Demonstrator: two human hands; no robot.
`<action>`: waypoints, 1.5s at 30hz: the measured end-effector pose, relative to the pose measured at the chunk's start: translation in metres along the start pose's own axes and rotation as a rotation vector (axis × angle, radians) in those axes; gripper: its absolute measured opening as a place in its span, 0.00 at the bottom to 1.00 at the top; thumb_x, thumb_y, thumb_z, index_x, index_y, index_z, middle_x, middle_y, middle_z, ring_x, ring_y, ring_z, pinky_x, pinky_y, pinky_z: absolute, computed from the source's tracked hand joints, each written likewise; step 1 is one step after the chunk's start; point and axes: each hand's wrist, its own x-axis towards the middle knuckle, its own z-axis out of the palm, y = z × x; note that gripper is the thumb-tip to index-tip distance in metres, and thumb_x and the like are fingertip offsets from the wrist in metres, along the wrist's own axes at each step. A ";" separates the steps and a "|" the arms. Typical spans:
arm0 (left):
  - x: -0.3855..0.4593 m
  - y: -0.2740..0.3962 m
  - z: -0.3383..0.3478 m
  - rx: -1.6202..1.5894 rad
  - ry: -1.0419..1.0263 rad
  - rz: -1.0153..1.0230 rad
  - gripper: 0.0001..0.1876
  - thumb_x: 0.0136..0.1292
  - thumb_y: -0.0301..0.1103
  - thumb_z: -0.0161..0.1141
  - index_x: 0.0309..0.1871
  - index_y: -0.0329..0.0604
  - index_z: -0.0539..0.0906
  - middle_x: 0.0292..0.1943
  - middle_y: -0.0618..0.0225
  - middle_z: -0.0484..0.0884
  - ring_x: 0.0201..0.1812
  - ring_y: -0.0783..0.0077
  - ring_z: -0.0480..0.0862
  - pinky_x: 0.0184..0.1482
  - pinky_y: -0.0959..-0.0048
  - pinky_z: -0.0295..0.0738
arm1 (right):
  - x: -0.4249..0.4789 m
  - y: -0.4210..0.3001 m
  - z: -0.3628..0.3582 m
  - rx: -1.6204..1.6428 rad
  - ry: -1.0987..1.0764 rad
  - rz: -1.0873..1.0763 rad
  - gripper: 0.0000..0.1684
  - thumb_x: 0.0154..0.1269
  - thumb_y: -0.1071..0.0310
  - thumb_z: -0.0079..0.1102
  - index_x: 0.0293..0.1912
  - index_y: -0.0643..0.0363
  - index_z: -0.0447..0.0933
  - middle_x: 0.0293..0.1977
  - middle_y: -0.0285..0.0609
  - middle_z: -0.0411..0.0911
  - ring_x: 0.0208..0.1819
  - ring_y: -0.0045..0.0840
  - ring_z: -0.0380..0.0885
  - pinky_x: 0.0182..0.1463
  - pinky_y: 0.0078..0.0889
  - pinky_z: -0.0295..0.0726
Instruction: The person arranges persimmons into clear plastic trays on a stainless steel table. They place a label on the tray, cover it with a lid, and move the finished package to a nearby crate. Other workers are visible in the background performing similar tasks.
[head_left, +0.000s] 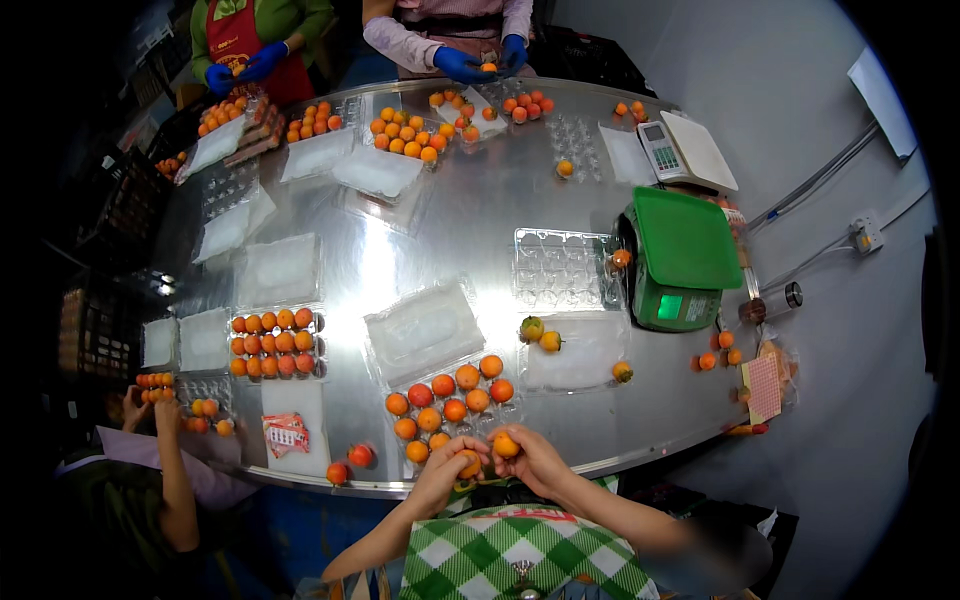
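Note:
My left hand (442, 475) is closed around an orange persimmon (469, 463) at the near edge of the metal table. Beside it, my right hand (532, 463) grips another orange persimmon (506, 445) with its fingertips. Just beyond both hands lies a clear plastic tray (489, 409) with several orange and red persimmons in its cups. Its lid, lined with a white pad (425, 334), lies open behind it. To the right, two yellow-green persimmons (550, 341) and a single one (622, 371) rest on another padded lid (574, 360).
A green scale (684, 240) and a white scale (686, 154) stand at the right. An empty clear tray (562, 270) lies near the green one. A filled tray (274, 343) and red printed cards (286, 435) are at left. Co-workers handle fruit at the far and left edges.

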 end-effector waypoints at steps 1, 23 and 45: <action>-0.001 0.002 0.001 0.008 -0.001 -0.010 0.10 0.62 0.27 0.44 0.44 0.36 0.74 0.36 0.65 0.77 0.33 0.76 0.76 0.39 0.80 0.71 | -0.001 -0.002 0.002 -0.008 0.018 -0.015 0.20 0.72 0.56 0.37 0.43 0.63 0.70 0.26 0.41 0.71 0.26 0.23 0.71 0.33 0.25 0.73; -0.002 0.002 -0.002 -0.004 0.003 -0.008 0.07 0.64 0.28 0.45 0.39 0.39 0.74 0.33 0.67 0.77 0.29 0.79 0.75 0.33 0.82 0.70 | 0.005 -0.020 -0.002 0.099 0.002 0.024 0.30 0.73 0.46 0.28 0.36 0.62 0.69 0.16 0.38 0.62 0.21 0.26 0.65 0.30 0.26 0.68; -0.089 0.124 0.145 1.096 -0.755 1.283 0.10 0.51 0.33 0.59 0.38 0.46 0.77 0.29 0.71 0.73 0.29 0.72 0.74 0.29 0.75 0.65 | 0.014 -0.019 -0.003 -0.040 -0.075 -0.131 0.19 0.63 0.66 0.54 0.53 0.57 0.65 0.49 0.46 0.73 0.49 0.26 0.73 0.51 0.25 0.72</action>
